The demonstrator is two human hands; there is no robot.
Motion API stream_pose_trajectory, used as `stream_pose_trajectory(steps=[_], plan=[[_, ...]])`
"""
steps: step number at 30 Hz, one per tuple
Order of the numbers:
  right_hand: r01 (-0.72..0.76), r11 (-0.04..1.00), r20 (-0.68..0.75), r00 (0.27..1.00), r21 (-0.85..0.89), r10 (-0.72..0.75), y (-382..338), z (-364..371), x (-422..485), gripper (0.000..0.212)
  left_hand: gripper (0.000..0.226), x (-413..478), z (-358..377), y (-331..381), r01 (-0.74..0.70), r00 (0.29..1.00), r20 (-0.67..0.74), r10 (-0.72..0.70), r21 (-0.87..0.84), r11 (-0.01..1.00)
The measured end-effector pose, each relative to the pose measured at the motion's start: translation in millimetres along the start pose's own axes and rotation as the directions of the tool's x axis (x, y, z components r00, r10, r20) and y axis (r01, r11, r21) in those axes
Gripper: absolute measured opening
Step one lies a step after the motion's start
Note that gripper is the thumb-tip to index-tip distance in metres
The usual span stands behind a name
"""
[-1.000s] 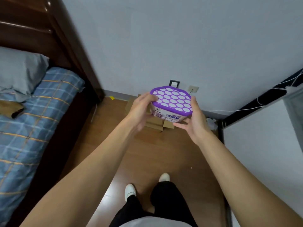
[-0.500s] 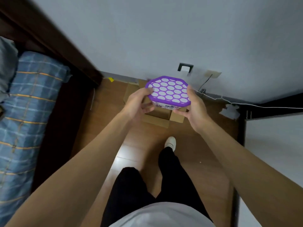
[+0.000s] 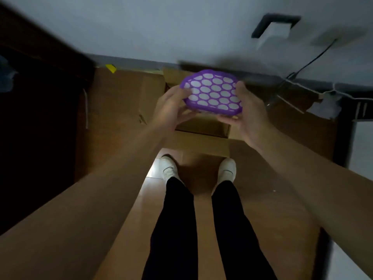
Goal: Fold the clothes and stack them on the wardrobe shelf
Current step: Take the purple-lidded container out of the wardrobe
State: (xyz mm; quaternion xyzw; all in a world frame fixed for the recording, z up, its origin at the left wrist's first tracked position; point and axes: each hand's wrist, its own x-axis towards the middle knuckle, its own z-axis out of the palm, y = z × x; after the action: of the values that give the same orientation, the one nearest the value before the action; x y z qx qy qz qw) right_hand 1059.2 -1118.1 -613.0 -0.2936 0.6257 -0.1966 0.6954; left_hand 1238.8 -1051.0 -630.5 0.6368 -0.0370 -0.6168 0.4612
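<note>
Wall point(image 3: 161, 27): pale grey, rising behind the cardboard box and filling the top of the view.
Floor point(image 3: 272, 219): brown wood boards; the cardboard box stands on it, close against the wall.
Bed frame point(image 3: 36, 128): dark wood, well to the left of the box, blurred.
Trousers point(image 3: 175, 229): black, two legs side by side on the near side of the box.
Cardboard box point(image 3: 201, 144): open, its flaps folded outward, with the near flap lying toward the person's feet.
White panel point(image 3: 361, 148): a pale upright surface well to the right of the box; I cannot tell what it belongs to.
Container point(image 3: 212, 91): a tub with a purple lid of white oval holes, held in the air over the box's opening and tilted slightly toward the camera.
Left hand point(image 3: 171, 110): grips the container's left side, thumb on the lid's rim, fingers curled below it.
Right hand point(image 3: 250, 114): grips the container's right side, thumb at the lid's far corner, fingers curled underneath.
Shoes point(image 3: 168, 168): white, toes just short of the box's near flap.
Black frame point(image 3: 274, 25): on the wall, above and right of the box, blurred.
Cable point(image 3: 310, 61): thin and dark, running down the wall to the right of the box.
Yellow scrap point(image 3: 111, 68): at the foot of the wall, left of the box.
Clothes: I cannot tell where they lie from this view.
</note>
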Motion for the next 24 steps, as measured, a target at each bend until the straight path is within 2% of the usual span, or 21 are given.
stream_pose_trajectory(steps=[4,7,11,14,17,19,24], plan=[[-0.044,0.999,-0.032,0.999,0.01,0.044,60.4,13.2,65.8,0.023,0.025,71.1,-24.8,-51.0,0.051,0.996,-0.072,-0.052,-0.009,0.999],[-0.073,0.997,-0.037,0.997,0.013,0.074,99.3,16.6,114.2,0.03,0.014,118.6,-35.2,-82.0,0.067,0.993,-0.098,-0.063,0.031,0.997],[-0.114,0.992,-0.054,0.992,0.049,0.117,145.4,15.8,177.2,0.028,0.015,176.1,-43.5,-117.1,0.051,0.993,-0.11,-0.034,0.162,0.985],[-0.117,0.992,-0.048,0.992,0.038,0.118,179.1,17.7,221.2,0.036,0.017,215.0,-53.6,-141.5,0.068,0.992,-0.124,-0.038,0.244,0.967],[-0.137,0.991,-0.037,0.99,0.001,0.137,208.2,19.4,260.4,0.032,0.026,249.4,-65.4,-164.2,0.134,0.985,-0.143,-0.096,0.29,0.948],[-0.156,0.987,-0.021,0.988,-0.048,0.155,225.9,18.5,283.0,0.028,0.019,268.4,-69.0,-179.0,0.181,0.979,-0.143,-0.143,0.305,0.935],[-0.263,0.96,-0.057,0.964,-0.096,0.258,253.2,11.2,327.8,0.052,0.013,316.0,-63.3,-204.8,0.284,0.955,-0.182,-0.234,0.34,0.896]])
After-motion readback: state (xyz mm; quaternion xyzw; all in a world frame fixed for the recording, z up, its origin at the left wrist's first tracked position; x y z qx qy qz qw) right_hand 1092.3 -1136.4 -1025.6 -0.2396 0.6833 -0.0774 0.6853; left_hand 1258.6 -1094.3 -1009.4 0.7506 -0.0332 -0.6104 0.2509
